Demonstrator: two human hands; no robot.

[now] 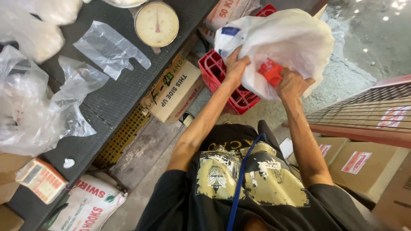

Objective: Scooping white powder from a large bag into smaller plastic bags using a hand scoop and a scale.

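Nearest, below the arms, cardboard boxes (361, 164) sit at the right and a printed sack (87, 207) lies under the dark table (124, 92). Both arms reach forward to a big white bag (291, 40), held up over a red crate (222, 81) on the floor. The left hand (235, 66) is closed on the bag's gathered edge; the right hand (293, 83) is also clenched on the plastic, beside something red (272, 70) showing through. The bag looks full and bunched at the mouth — as I judge it, filled but not yet tied. Farther left, clear bags (109, 49) and a dial scale (156, 23) lie on the table.
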